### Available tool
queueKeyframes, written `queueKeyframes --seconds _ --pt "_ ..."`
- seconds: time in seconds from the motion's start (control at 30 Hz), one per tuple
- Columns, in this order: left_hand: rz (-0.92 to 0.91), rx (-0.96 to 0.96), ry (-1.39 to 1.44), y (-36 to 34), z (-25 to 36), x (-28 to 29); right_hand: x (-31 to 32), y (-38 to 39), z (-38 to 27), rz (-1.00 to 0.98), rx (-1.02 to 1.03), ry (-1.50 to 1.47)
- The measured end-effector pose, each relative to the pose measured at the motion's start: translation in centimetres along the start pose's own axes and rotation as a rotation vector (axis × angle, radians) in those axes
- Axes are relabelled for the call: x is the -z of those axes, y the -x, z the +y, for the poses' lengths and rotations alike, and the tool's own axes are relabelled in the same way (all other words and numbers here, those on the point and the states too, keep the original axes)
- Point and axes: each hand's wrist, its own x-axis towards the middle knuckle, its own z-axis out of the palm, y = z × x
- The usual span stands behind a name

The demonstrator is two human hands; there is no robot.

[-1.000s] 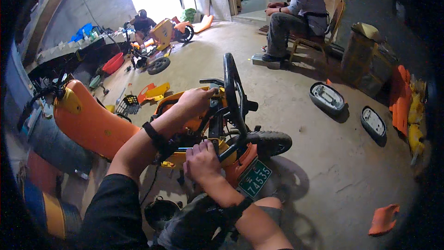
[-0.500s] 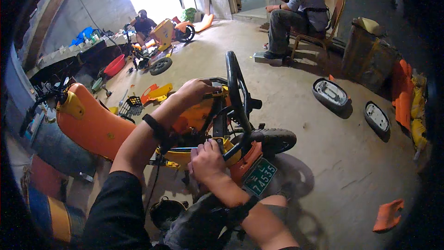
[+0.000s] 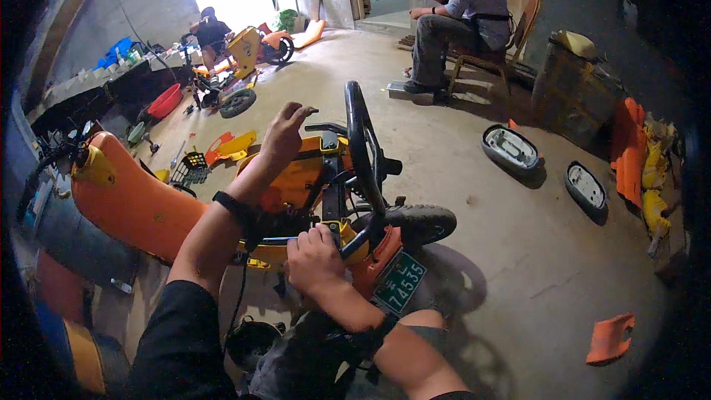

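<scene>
A partly stripped electric scooter (image 3: 304,170) with an orange body and yellow frame parts stands in front of me. My left hand (image 3: 285,135) is raised above its far side, apart from the frame, fingers bent together with a small dark piece at the tips. My right hand (image 3: 315,261) rests at the near corner of the rear frame, fingers curled closed beside a yellow bracket (image 3: 335,231); what they hold is hidden. A black tubular rack (image 3: 358,141) rises just right of both hands. Below it are the rear tyre (image 3: 426,224) and a green number plate (image 3: 400,281).
Two oval seat shells (image 3: 512,150) and an orange panel (image 3: 610,339) lie on the floor at right. Another orange scooter body (image 3: 141,192) stands at left, near a black basket (image 3: 190,168). One person (image 3: 474,0) sits on a chair; another (image 3: 212,33) works farther back.
My left hand has lifted off the far frame corner, up and to the left, uncovering the bracket there. My right hand keeps its place on the near corner. The whole view has shifted slightly.
</scene>
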Motion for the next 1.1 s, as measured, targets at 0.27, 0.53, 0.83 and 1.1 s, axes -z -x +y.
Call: queueKeyframes --seconds 0.27,0.53,0.83,1.1 --pt "-0.324 0.406 0.081 -1.3 5.7 -1.4 0.5 0.3 0.9 -0.099 0.012 0.005" --pt "-0.274 0.283 0.149 0.7 2.2 -4.3 0.4 0.0 0.4 0.026 0.010 -0.019" --pt "-0.347 0.343 0.276 1.3 0.2 -3.0 -0.3 0.3 0.5 0.123 0.001 -0.071" --pt "-0.309 0.505 0.138 -0.5 1.3 -3.0 -0.1 0.2 0.7 0.032 0.026 -0.020"
